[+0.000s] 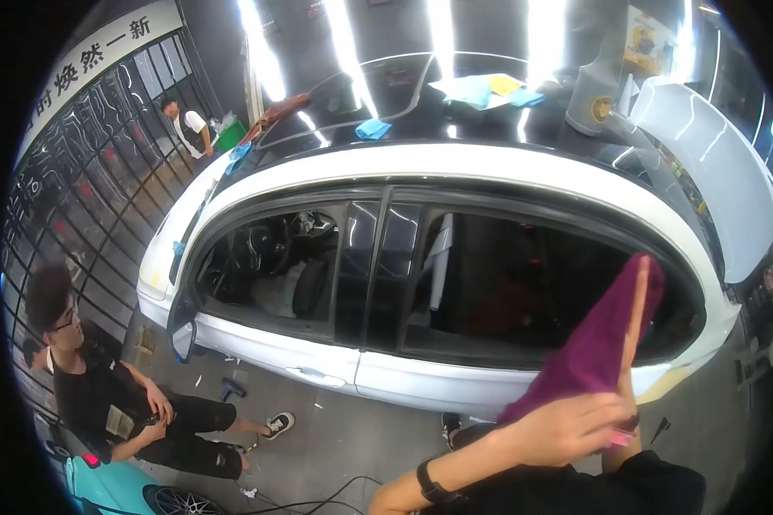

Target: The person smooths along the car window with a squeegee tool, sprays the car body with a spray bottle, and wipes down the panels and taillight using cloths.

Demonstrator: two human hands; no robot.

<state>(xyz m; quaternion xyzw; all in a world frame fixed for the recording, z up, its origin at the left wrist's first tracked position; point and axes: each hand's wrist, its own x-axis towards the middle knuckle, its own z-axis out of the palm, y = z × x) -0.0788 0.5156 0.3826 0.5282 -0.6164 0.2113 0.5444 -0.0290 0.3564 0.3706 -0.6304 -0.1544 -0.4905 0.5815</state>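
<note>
A purple cloth (580, 360) hangs folded over my right hand (634, 335), which is raised upright in front of the rear side window (489, 283). Only a strip of skin along the edge shows; the fingers are hidden under the fabric. My left hand (571, 427), with a dark band on its wrist, reaches across at the lower end of the cloth, close to the right forearm. Its fingers are closed, and a small pink piece (622, 439) shows at their tips. Behind both hands stands a white car (438, 378) with a black roof.
Blue and yellow cloths (489, 90) lie on the roof, beside another blue cloth (373, 129). The trunk lid (704, 163) is raised. One person (120, 386) stands at the left, another person (191, 129) beyond the hood. A cable (335, 493) crosses the floor near a turquoise car (103, 489).
</note>
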